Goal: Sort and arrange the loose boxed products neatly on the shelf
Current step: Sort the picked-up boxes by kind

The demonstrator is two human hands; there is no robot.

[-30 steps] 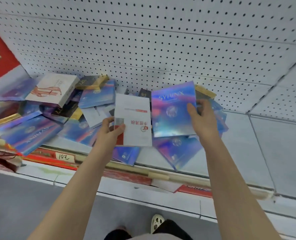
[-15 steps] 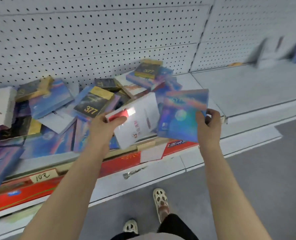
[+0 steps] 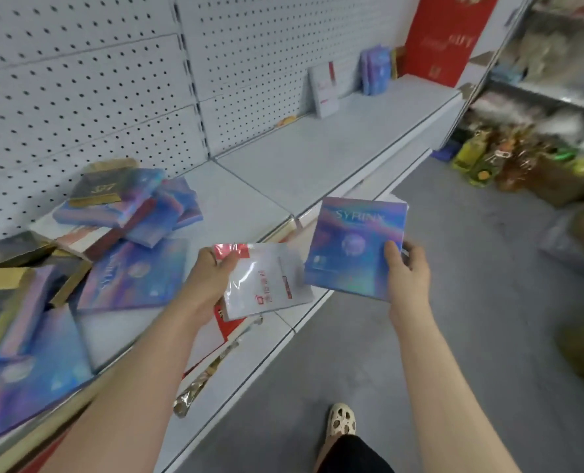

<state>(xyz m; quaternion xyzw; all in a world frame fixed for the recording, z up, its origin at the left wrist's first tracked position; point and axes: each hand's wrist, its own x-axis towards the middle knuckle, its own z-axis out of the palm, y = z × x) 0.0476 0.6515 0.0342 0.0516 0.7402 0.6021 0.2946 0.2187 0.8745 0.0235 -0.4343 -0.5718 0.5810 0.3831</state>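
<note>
A grey metal shelf (image 3: 317,155) backed by white pegboard (image 3: 96,80) is seen running from 7 o'clock toward 1 o'clock, with grey floor (image 3: 386,336) alongside. A red sign panel (image 3: 444,35) stands at the far end; blurred goods (image 3: 509,158) are piled on the floor at 2 o'clock. A loose heap of boxes (image 3: 113,227), mostly iridescent blue with some black-and-gold, lies on the shelf at 9 o'clock. Farther along, a white box (image 3: 324,88) and blue boxes (image 3: 374,70) are stood upright against the pegboard.

A white box with red print (image 3: 266,285) is gripped by the left hand (image 3: 212,278) at its left edge, thumb on top; its face is tilted up, long axis toward 4 o'clock, red end at 11 o'clock. An iridescent blue box (image 3: 352,244) lettered SYRINX is pinched by the right hand (image 3: 406,271) at its lower right corner, thumb on the front; its face is turned to the camera, top edge toward 12 o'clock. Both boxes are held over the shelf's front edge, just beside each other, between the two hands. A sandalled foot (image 3: 341,421) is seen at 6 o'clock.
</note>
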